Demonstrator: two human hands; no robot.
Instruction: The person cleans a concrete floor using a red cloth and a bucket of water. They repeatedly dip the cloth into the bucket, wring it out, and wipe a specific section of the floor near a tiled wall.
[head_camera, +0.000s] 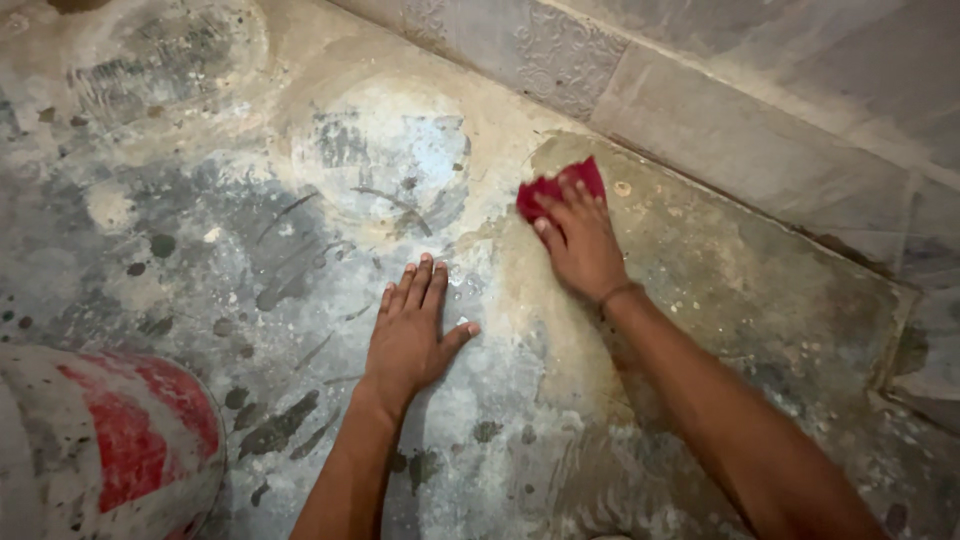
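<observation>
My right hand presses a small red cloth flat against a dirty, stained floor, close to the base of a tiled wall. The cloth shows past my fingertips; the rest is hidden under my palm. A thin band circles that wrist. My left hand lies flat on the floor with fingers together and thumb out, holding nothing, a short way to the left of and below the right hand.
A grey tiled wall with a patterned tile runs diagonally across the top right. A red-and-white striped rounded object sits at the bottom left. Round pale stain rings mark the floor above my left hand.
</observation>
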